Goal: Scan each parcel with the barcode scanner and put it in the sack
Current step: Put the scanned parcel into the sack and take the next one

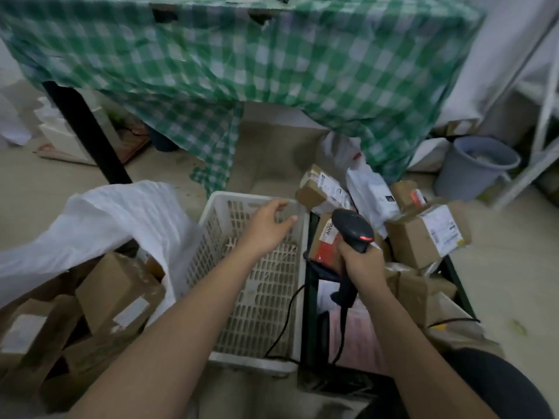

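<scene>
**Scanner Up, Left Hand Free Over the Crate**

Right hand (pixel 360 261) clamped round the handle of the barcode scanner (pixel 352 229), red light glowing at its head, cable trailing down below the grip. Just beyond that grip, a red-labelled parcel (pixel 325 243); further right, a heap of brown boxes (pixel 423 234) in the dark bin (pixel 311 313). Left hand (pixel 269 225) empty, fingers relaxed and apart, hovering over the white slatted crate (pixel 257 297). Left of that, the white sack (pixel 115 216) gaping wide, boxed parcels (pixel 118 294) already inside. Green checked cloth (pixel 242 62) draped behind.
</scene>
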A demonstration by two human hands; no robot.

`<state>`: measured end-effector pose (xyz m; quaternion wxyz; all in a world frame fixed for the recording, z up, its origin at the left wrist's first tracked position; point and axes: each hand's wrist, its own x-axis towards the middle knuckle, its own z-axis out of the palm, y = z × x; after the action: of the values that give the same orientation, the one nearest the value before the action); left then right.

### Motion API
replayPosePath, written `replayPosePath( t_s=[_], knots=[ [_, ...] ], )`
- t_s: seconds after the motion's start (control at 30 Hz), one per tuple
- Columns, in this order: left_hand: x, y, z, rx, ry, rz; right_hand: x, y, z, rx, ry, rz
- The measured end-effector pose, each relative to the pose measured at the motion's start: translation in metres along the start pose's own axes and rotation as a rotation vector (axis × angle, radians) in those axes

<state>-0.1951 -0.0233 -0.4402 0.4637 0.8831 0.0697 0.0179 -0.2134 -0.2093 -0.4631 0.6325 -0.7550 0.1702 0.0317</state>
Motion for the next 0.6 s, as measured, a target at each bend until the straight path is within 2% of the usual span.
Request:
replayPosePath(
  t_s=[0.23, 0.43, 0.6],
  knots=[
    [0.109, 0.017, 0.058, -0.018, -0.033, -0.14, 0.086, -0.026, -0.005, -0.048, 0.052, -0.054],
    [0.187, -0.015, 0.099, -0.096, 0.002, -0.252, 0.14, -0.027, 0.008, -0.13, -0.058, -0.023],
    [0.215, -0.035, 0.119, -0.205, -0.002, -0.259, 0.154, -0.023, 0.016, -0.13, -0.081, -0.042]
  ],
)
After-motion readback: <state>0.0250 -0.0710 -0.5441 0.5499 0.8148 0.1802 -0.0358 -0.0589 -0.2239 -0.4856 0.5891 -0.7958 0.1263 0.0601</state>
